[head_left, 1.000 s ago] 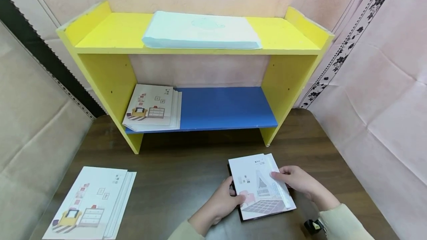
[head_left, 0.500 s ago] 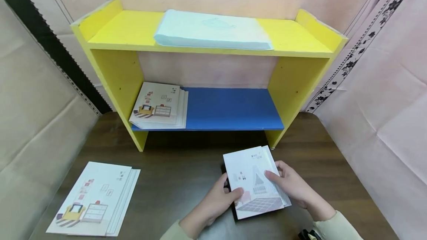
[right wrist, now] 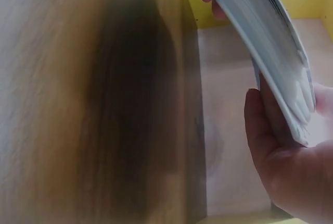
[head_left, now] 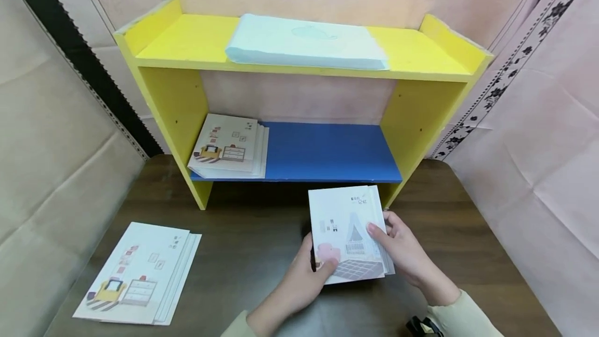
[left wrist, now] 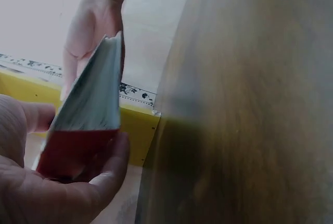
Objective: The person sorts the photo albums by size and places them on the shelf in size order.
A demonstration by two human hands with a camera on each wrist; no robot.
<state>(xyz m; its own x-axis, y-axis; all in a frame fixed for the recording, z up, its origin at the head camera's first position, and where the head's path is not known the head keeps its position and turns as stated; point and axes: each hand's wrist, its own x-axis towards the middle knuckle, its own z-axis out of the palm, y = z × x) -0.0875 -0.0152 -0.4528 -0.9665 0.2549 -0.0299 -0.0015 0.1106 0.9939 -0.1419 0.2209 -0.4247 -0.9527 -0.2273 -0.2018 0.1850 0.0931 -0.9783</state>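
Both hands hold a small stack of white notebooks (head_left: 346,233) with a tower and a pink shape on the top cover. My left hand (head_left: 301,280) grips its left edge, thumb over the cover and fingers beneath. On the opposite edge, the thumb of my right hand (head_left: 404,251) lies on the cover and its fingers curl under. In the left wrist view the page edges of the notebooks (left wrist: 99,91) fan apart above a dark red surface, between thumb and fingers of the left hand (left wrist: 57,193). The right wrist view shows the right hand (right wrist: 291,177) around the notebooks' lower end.
Ahead stands a yellow shelf unit (head_left: 173,113) with a blue lower board (head_left: 327,152). White notebooks (head_left: 226,144) lie at that board's left end. A pale blue package (head_left: 306,46) rests on top. Another fanned pile of notebooks (head_left: 135,274) lies on the dark wooden table (head_left: 243,254), at left.
Both hands have carried the notebooks forward, towards the shelf unit, and the stack stands straighter in view. The shelf and the left pile have shifted right in the head view.
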